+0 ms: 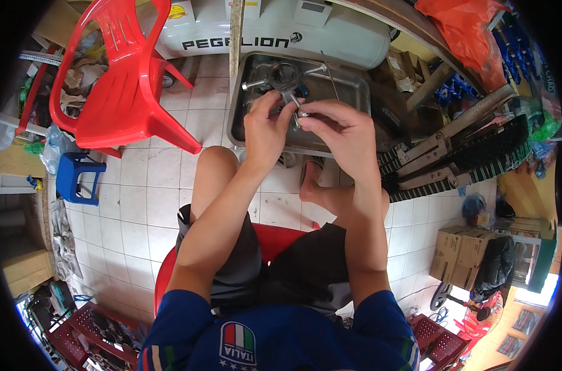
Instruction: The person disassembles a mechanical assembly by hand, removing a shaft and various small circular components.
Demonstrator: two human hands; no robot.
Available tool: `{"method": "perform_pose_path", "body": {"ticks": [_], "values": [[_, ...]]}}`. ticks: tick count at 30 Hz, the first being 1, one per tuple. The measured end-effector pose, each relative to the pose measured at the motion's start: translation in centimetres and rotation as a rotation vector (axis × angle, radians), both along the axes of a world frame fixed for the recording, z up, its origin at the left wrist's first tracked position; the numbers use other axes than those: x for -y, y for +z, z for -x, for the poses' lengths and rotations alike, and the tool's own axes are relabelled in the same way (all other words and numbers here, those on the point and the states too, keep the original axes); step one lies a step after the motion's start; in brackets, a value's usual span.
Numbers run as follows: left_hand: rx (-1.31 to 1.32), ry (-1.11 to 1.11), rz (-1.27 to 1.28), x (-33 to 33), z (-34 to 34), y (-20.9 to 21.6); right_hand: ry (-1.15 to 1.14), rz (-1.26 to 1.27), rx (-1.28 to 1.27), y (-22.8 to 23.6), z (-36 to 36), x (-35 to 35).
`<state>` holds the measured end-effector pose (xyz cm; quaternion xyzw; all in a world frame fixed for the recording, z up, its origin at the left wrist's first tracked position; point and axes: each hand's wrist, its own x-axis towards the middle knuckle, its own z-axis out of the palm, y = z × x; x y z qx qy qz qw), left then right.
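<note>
A dark metal ring [283, 75] with several shiny rods sticking out of it is over the grey metal tray [361, 102]; I cannot tell whether it rests on it. One rod [295, 99] points back toward me, between my hands. My left hand [266, 128] is closed, with thumb and fingers around that rod close to the ring. Just to its right, my right hand [346, 130] pinches a small shiny metal piece [302, 114] at the rod's near end. Fingertips partly hide this piece, so its exact kind does not show.
Behind the tray lies a large pale tank [349, 40]. To the left stand a red plastic chair [117, 86] and a small blue stool [80, 178]. Black slatted parts with metal arms [460, 154] crowd the right side. Cardboard boxes [457, 253] are stacked at lower right.
</note>
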<state>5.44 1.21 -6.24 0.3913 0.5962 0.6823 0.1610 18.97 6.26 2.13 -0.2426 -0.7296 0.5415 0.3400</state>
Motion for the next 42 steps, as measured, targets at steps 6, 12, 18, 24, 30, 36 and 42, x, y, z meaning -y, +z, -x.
{"method": "perform_pose_path", "body": {"ticks": [6,12,18,24,30,36,42], "values": [[-0.078,0.011,-0.027,0.1,-0.7,-0.3,-0.073,-0.14,0.079,-0.8,0.3,-0.3],[-0.168,0.06,-0.062,-0.3,-1.8,-1.2,-0.228,-0.12,0.033,-0.5,1.1,0.5],[-0.215,0.084,-0.046,-0.8,-1.7,-1.2,-0.277,-0.077,0.043,-0.5,0.5,-0.1],[-0.249,0.063,0.02,-0.3,-1.7,0.0,-0.259,-0.105,0.054,-1.1,0.8,-0.3],[-0.372,0.047,-0.003,-0.3,-1.1,0.5,-0.267,-0.105,0.038,-1.0,0.5,-0.7],[-0.3,-0.104,-0.1,-0.2,-1.1,0.9,-0.243,-0.067,-0.021,-1.8,0.3,-1.3],[-0.23,-0.15,-0.021,0.2,-0.9,1.2,-0.238,-0.034,-0.055,-1.8,-0.3,-1.8]]}}
